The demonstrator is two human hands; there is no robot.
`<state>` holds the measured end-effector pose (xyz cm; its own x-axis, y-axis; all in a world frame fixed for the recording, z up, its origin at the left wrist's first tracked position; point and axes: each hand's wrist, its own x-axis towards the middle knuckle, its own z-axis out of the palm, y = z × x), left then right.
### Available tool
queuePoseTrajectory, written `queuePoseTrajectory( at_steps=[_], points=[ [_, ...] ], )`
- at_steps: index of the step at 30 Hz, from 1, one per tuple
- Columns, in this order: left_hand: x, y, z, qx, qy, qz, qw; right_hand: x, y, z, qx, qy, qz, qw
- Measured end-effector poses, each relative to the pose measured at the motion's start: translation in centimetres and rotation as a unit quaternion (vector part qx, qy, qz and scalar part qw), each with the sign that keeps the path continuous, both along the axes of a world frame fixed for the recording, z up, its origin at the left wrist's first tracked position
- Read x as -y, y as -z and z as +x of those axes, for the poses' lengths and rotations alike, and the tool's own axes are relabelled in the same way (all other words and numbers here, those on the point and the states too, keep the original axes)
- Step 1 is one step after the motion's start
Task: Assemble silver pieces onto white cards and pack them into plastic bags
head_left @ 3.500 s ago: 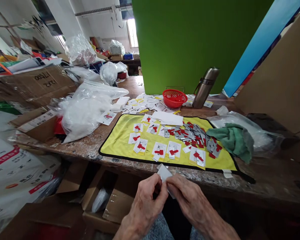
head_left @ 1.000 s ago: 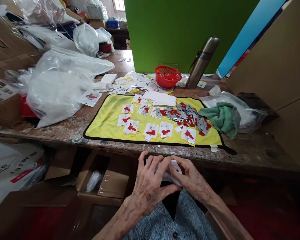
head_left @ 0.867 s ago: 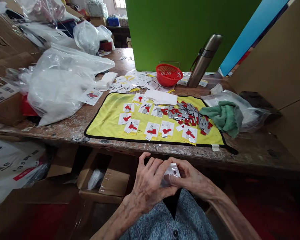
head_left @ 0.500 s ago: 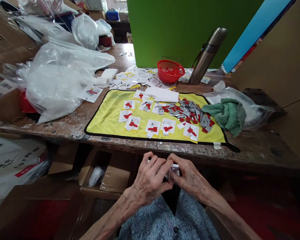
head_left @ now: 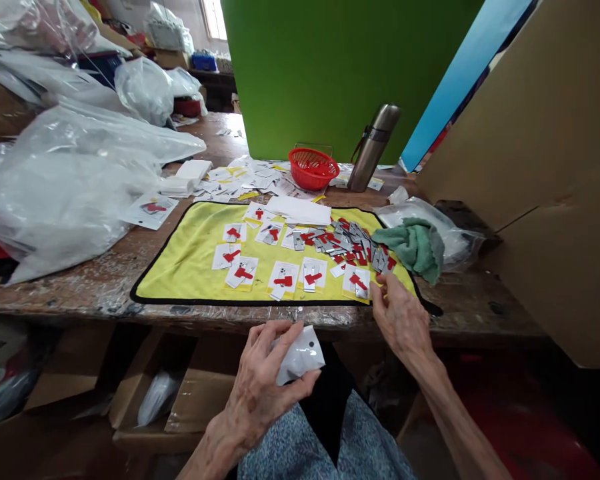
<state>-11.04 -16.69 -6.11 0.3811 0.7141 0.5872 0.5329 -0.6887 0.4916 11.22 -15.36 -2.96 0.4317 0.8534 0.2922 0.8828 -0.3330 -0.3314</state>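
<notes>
My left hand (head_left: 267, 377) is closed on a small clear plastic bag (head_left: 304, 353) with a dark round hole near its top, held in front of the table edge above my lap. My right hand (head_left: 403, 313) reaches over the table's front edge with its fingers apart, its fingertips beside a white card (head_left: 351, 275) bearing a red piece and a grey strip. More such cards, like the card (head_left: 283, 280) at the front middle, lie spread on a yellow towel (head_left: 180, 267). Behind my right fingertips is a heap of grey strips with red pieces (head_left: 347, 241).
A stack of white paper (head_left: 300, 210), a red basket (head_left: 313, 170) and a steel flask (head_left: 375, 148) stand farther back. A green cloth (head_left: 414, 247) lies at the right. Large plastic bags (head_left: 80, 187) fill the left side. Open cardboard boxes (head_left: 195, 387) sit below the table.
My right hand has let go of the plastic bag and moved right and forward to the cards. My left hand keeps the bag. The view has shifted.
</notes>
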Motion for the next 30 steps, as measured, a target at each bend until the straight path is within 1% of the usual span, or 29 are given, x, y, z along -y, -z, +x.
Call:
queuePoseTrajectory(
  at_steps=[2, 4, 7, 11, 15, 18, 19, 21, 22, 23, 25, 27, 28, 30],
  points=[
    [0.1, -0.1, 0.1, -0.002, -0.002, 0.0, 1.0, -1.2, 0.6, 0.0, 0.054, 0.038, -0.044, 0.997],
    [0.2, -0.1, 0.2, -0.009, -0.002, 0.005, 1.0, -2.1, 1.2, -0.2, 0.062, 0.059, -0.056, 0.995],
    [0.1, 0.0, -0.1, -0.018, 0.001, 0.007, 1.0, -2.5, 1.7, -0.4, 0.014, 0.079, -0.046, 0.996],
    [0.0, 0.4, -0.2, -0.011, -0.001, -0.037, 0.999, -2.7, 1.5, -0.7, -0.07, 0.095, -0.043, 0.992],
    [-0.2, 0.6, 0.1, 0.019, -0.003, -0.077, 0.997, -3.1, 1.6, -1.3, -0.104, 0.098, -0.006, 0.99],
    [-0.5, 0.2, 0.3, 0.042, 0.006, -0.103, 0.994, -3.3, 1.6, -0.8, -0.14, 0.097, 0.022, 0.985],
    [-0.6, 0.1, 0.3, 0.049, 0.007, -0.113, 0.992, -3.2, 1.5, -0.5, -0.165, 0.085, 0.04, 0.982],
    [-0.7, -0.2, 0.4, 0.06, 0.009, -0.133, 0.989, -2.4, 0.8, 0.2, -0.243, 0.03, 0.077, 0.966],
    [-0.8, -0.3, 0.4, 0.064, 0.01, -0.139, 0.988, -1.8, 0.3, 0.4, -0.292, -0.012, 0.084, 0.953],
    [-0.9, -0.4, 0.4, 0.066, 0.011, -0.144, 0.987, -1.1, -0.3, 0.4, -0.348, -0.06, 0.073, 0.933],
    [-1.1, -0.5, 0.5, 0.067, 0.016, -0.152, 0.986, 0.5, -1.5, 0.2, -0.434, -0.158, 0.003, 0.887],
    [-1.1, -0.6, 0.5, 0.063, 0.022, -0.157, 0.985, 1.8, -2.5, -0.5, -0.467, -0.232, -0.079, 0.849],
    [-1.2, -0.6, 0.5, 0.058, 0.027, -0.159, 0.985, 2.3, -2.8, -0.8, -0.467, -0.26, -0.112, 0.838],
    [-1.2, -0.6, 0.5, 0.047, 0.043, -0.156, 0.986, 2.8, -2.9, -1.1, -0.442, -0.3, -0.156, 0.831]
  ],
)
